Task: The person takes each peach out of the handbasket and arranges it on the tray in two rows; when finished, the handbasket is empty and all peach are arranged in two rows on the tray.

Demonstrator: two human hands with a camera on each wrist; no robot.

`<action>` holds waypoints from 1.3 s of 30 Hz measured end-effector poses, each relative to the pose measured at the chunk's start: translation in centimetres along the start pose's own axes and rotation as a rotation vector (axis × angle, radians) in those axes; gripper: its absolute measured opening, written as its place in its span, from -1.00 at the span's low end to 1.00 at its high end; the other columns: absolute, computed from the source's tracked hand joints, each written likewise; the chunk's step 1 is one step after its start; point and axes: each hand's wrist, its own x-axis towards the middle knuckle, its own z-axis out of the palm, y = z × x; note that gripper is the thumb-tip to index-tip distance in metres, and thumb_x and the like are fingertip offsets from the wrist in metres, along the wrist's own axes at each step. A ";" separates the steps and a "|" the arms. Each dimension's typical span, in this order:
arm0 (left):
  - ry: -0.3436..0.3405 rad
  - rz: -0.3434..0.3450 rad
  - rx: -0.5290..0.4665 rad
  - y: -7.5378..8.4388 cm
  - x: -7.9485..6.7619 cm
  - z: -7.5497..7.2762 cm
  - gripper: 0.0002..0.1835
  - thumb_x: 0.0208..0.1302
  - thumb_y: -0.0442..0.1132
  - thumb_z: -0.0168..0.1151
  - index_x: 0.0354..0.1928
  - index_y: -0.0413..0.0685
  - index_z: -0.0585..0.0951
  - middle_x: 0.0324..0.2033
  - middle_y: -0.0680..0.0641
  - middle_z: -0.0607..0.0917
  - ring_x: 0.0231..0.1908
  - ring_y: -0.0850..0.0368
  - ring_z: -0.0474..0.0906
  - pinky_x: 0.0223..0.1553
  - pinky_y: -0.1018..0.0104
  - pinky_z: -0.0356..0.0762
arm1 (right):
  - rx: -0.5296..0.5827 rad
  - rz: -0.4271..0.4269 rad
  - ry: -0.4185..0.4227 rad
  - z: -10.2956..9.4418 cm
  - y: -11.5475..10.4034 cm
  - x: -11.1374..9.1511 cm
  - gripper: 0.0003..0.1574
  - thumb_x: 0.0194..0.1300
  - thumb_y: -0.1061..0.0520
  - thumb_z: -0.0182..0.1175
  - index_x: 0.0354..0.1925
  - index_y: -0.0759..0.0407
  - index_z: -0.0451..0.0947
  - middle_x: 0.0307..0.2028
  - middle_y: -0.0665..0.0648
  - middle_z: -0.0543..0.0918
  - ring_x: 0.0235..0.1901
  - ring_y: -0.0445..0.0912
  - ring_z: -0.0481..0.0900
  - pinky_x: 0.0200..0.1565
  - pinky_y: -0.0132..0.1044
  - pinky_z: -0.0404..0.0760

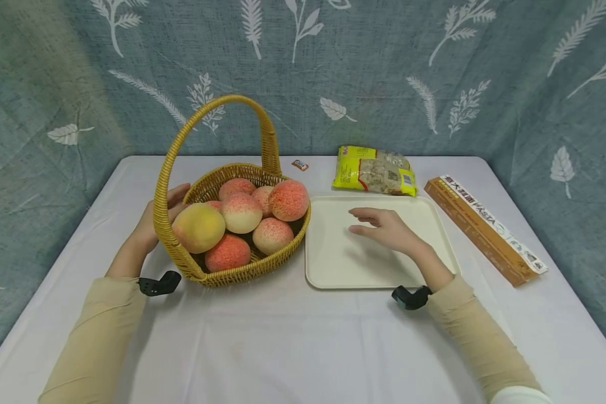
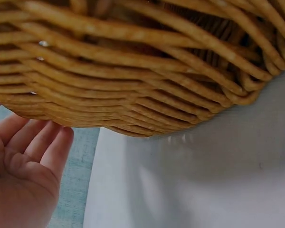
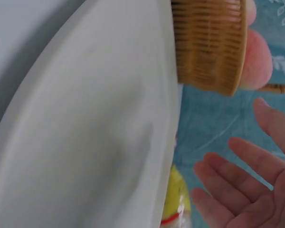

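Observation:
A wicker basket (image 1: 247, 272) with a tall arched handle holds several peaches, most of them red or pink, such as the large red peach (image 1: 289, 200). A yellow peach (image 1: 199, 228) lies at its left side. My left hand (image 1: 148, 224) is at the basket's left side; in the left wrist view its fingers (image 2: 42, 137) reach the wicker wall fairly straight. Over a cream tray (image 1: 328, 269) right of the basket, my right hand (image 1: 388, 230) hovers with fingers extended and holds nothing. In the right wrist view the right palm (image 3: 266, 209) faces the camera.
A yellow-and-clear bag (image 1: 376, 171) of dry food lies behind the tray. To the tray's right, a long brown pasta box (image 1: 485, 230) lies slanted. A small orange wrapped packet (image 1: 300, 165) is near the back edge of the white table (image 1: 283, 348), before a leaf-patterned curtain.

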 end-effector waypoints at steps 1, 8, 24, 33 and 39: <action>0.003 0.002 -0.013 -0.1 0.1 0.0 -0.35 0.50 -0.15 -0.07 0.50 -0.24 0.05 0.39 -0.38 0.21 0.37 -0.31 0.11 0.36 0.01 0.15 | 0.030 -0.016 -0.010 0.3 -0.4 0.2 -0.36 0.38 0.06 0.19 0.31 0.34 0.38 0.26 0.32 0.46 0.25 0.17 0.42 0.26 0.00 0.36; 0.027 0.033 -0.103 -1.0 0.2 0.1 -0.35 0.48 -0.25 -0.02 0.49 -0.27 0.05 0.42 -0.36 0.15 0.42 -0.12 0.10 0.22 0.59 0.22 | 0.146 -0.096 0.010 2.3 -2.7 1.5 -0.40 0.33 0.15 0.24 0.25 0.40 0.42 0.19 0.33 0.52 0.18 0.13 0.50 0.22 -0.13 0.43; 0.013 0.045 -0.120 -1.4 -0.2 -0.3 -0.32 0.43 -0.28 0.08 0.48 -0.29 0.09 0.39 -0.38 0.19 0.35 0.16 0.27 0.11 0.65 0.31 | 0.292 -0.260 0.313 6.5 -6.6 4.6 -0.28 0.17 0.27 0.37 0.28 0.34 0.41 0.27 0.28 0.45 0.31 0.08 0.35 0.23 -0.07 0.43; -0.004 0.011 -0.135 -1.4 -0.2 -0.4 -0.30 0.42 -0.29 0.08 0.49 -0.25 0.05 0.41 -0.38 0.14 0.39 0.02 0.20 0.13 0.64 0.30 | 0.154 -0.217 0.343 7.3 -7.7 6.2 -0.07 0.06 0.19 0.48 0.34 0.33 0.32 0.33 0.29 0.36 0.33 0.11 0.30 0.25 -0.02 0.39; -0.022 0.011 -0.169 -1.6 -0.3 -0.5 -0.27 0.41 -0.31 0.11 0.50 -0.26 0.02 0.42 -0.39 0.09 0.40 0.01 0.16 0.13 0.63 0.31 | 0.148 -0.207 0.324 7.5 -7.8 6.9 0.01 -0.01 0.20 0.51 0.36 0.33 0.28 0.33 0.31 0.35 0.28 0.12 0.36 0.22 -0.09 0.43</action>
